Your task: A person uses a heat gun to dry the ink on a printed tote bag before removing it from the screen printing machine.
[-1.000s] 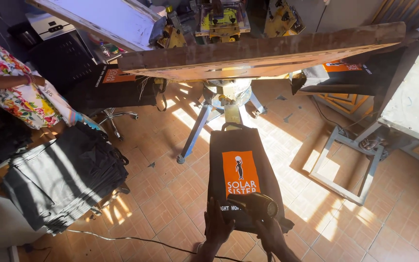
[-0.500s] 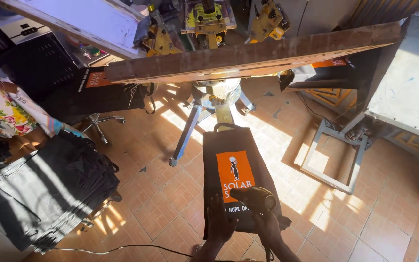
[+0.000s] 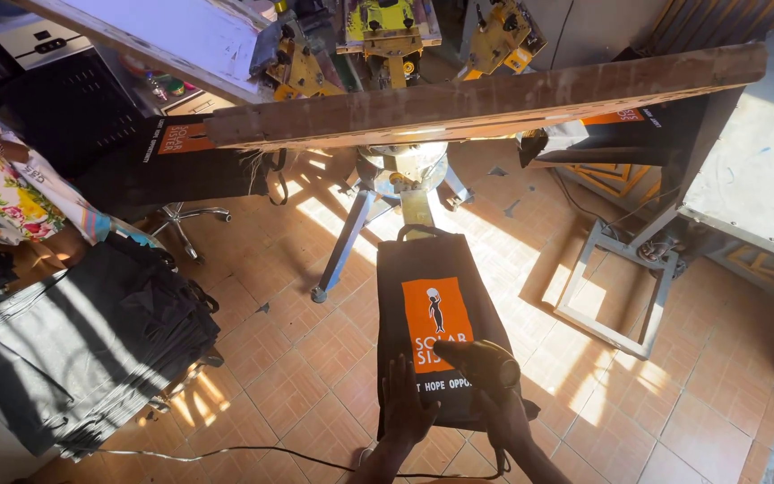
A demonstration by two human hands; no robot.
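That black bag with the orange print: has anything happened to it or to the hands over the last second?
Little has changed. The left hand now lies flat on the bag; a second ago it was not clearly on it. The right hand keeps its grip on the heat gun over the print. The bag stays on its board, the pile of bags unmoved.

We count two hands of our own: the left hand (image 3: 405, 408) lying flat on one black tote bag (image 3: 432, 314) that bears one orange printed panel (image 3: 436, 311), and the right hand (image 3: 505, 421) wrapped around one dark heat gun (image 3: 481, 360). Further off we see two more black bags with orange prints, one at the left (image 3: 181, 157) and one at the right (image 3: 624, 130), one stack of folded dark cloth (image 3: 82, 350), and one long wooden screen frame (image 3: 485, 94). One other person in a flowered garment (image 3: 6, 184) stands at the left edge, and one cord (image 3: 226, 451) runs over the tiled floor.
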